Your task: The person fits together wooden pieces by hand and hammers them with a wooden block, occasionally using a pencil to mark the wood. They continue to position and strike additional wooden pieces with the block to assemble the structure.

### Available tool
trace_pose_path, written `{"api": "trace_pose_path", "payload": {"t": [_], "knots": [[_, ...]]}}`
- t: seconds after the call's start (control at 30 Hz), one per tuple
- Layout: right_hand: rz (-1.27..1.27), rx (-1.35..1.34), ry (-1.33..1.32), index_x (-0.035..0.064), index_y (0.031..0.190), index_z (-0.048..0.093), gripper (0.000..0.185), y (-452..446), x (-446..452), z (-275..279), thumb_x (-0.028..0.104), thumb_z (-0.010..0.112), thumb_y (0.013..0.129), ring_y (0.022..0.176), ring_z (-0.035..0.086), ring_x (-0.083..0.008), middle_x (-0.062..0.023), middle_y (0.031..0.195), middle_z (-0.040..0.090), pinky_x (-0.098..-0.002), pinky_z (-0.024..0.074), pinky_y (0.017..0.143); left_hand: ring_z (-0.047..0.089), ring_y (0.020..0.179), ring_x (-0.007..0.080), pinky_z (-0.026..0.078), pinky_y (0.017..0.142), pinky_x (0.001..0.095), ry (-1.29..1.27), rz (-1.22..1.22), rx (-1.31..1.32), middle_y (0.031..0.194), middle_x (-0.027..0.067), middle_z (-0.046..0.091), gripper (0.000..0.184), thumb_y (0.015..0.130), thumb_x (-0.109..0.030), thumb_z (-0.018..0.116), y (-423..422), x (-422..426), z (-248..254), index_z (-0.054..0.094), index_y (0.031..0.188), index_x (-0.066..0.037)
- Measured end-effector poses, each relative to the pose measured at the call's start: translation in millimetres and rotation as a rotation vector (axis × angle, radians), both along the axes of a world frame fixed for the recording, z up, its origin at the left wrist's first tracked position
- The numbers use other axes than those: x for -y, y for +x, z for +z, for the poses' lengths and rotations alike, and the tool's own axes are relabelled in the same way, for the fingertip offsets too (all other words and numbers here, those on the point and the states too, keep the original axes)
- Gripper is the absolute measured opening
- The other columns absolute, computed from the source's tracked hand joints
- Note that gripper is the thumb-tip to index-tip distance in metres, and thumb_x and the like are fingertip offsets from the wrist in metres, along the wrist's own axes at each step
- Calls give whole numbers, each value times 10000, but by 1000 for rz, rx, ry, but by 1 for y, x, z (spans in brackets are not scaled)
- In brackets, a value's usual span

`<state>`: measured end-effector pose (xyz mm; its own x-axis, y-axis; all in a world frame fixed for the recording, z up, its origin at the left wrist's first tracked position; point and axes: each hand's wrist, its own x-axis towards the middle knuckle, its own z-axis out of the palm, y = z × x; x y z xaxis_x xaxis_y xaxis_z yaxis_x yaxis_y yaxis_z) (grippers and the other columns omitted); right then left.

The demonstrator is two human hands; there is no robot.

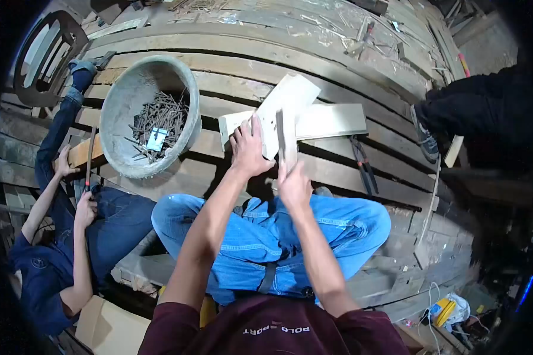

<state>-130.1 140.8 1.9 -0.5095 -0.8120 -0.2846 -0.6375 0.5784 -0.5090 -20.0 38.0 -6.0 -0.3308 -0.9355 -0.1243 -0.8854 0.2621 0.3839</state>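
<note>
While the left hand (250, 149) steadies the upper board (300, 92): fingers spread, best clear of the blurred hammer (286, 142).
Right hand (295, 185): fingers wrapped round it; level blows should suit.

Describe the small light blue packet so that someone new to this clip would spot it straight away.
Left of the wearer's left hand is a big grey bucket. Inside it lies a heap of brown nails, and the light blue packet sits on the heap's near side. It is the only pale, boxy thing among those thin, dark pieces.
</note>
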Motion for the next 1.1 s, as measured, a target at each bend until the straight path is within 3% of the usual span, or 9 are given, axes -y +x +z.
{"api": "trace_pose_path", "payload": {"t": [0.07, 0.17, 0.23, 0.33, 0.57, 0.77, 0.83, 1.1], "knots": [[-11, -16, -155, -64, 1109, 474, 517, -12, 32, -7, 439, 496, 990, 822, 645, -542, -375, 839, 646, -605, 512, 718, 381, 1262, 458, 337, 1066, 572, -10, -3, -3, 1396, 283, 340, 1314, 555, -300, 893, 0, -1, -2, 86, 1544, 13], [-31, -3, -114, -86, 1141, 468, 519, -25, 56, 5, 408, 512, 986, 843, 641, -546, -382, 847, 644, -594, 513, 764, 377, 1270, 484, 333, 1074, 571, -16, -8, -15, 1379, 305, 348, 1311, 558, -285, 880, -2, -1, -4, 72, 1546, 13], [-68, 26, -202, -57, 1148, 473, 509, -18, 43, -7, 422, 520, 982, 833, 652, -530, -373, 854, 648, -599, 516, 748, 365, 1287, 489, 322, 1087, 571, -16, -5, 14, 1382, 308, 347, 1313, 556, -284, 883, -1, -1, -2, 73, 1545, 16], [-66, 25, 0, -43, 1174, 474, 517, -10, 20, 2, 437, 513, 986, 853, 649, -532, -365, 872, 654, -597, 511, 762, 360, 1291, 495, 307, 1104, 570, 12, -11, -4, 1378, 319, 343, 1334, 546, -294, 904, -2, 2, 4, 78, 1547, 15], [-84, -101, -88, -62, 1102, 480, 523, -61, 89, 4, 452, 460, 1009, 878, 654, -527, -365, 910, 659, -594, 514, 790, 408, 1247, 458, 367, 1056, 568, -13, -9, 24, 1404, 303, 336, 1323, 542, -323, 922, -4, -1, 4, 116, 1537, 9], [-99, -47, -158, -72, 1104, 479, 557, -38, 53, -6, 473, 477, 992, 869, 648, -543, -385, 862, 645, -607, 503, 792, 383, 1288, 456, 354, 1059, 568, 5, -6, 54, 1412, 295, 334, 1363, 542, -346, 934, -3, 0, 3, 84, 1549, 0], [-105, -13, -38, -78, 1133, 476, 573, -33, 41, -3, 476, 478, 991, 874, 646, -546, -383, 859, 645, -611, 499, 798, 385, 1279, 453, 342, 1067, 568, 13, -3, 50, 1408, 298, 326, 1362, 550, -343, 931, -2, -3, 3, 75, 1553, -1], [-177, -43, -135, -66, 1156, 465, 552, -66, 99, 6, 463, 457, 1000, 959, 643, -526, -378, 973, 650, -575, 513, 837, 405, 1228, 458, 346, 1050, 570, 14, 10, -6, 1347, 302, 362, 1296, 555, -323, 915, -6, -3, 8, 123, 1524, 17]]}}
